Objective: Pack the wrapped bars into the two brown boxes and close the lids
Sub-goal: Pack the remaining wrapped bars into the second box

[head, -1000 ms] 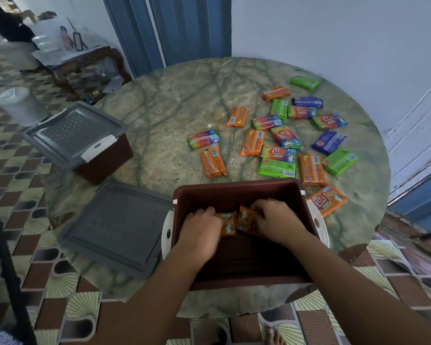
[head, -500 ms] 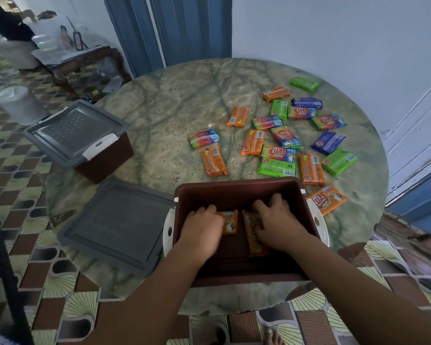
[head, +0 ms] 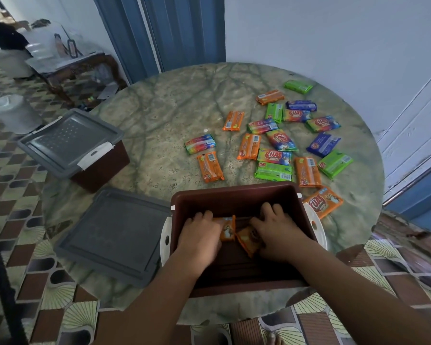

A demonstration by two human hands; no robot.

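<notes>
Marble worktop [head: 159, 115], round and green-veined, carries my open box [head: 234, 195] at its near edge. Both my hands are down inside it: the left hand [head: 199, 237] pinches one orange bar [head: 228, 229], the right hand [head: 279, 235] presses its fingers on a second bar [head: 248, 241] lying tilted, long axis slanting toward me. The loose bars [head: 274, 155] lie beyond the far wall and rightward, so my right grip is the nearer one for the next pick. A grey lid [head: 115, 232] waits just left of the box; the other box [head: 75, 143] sits lidded, far left.
</notes>
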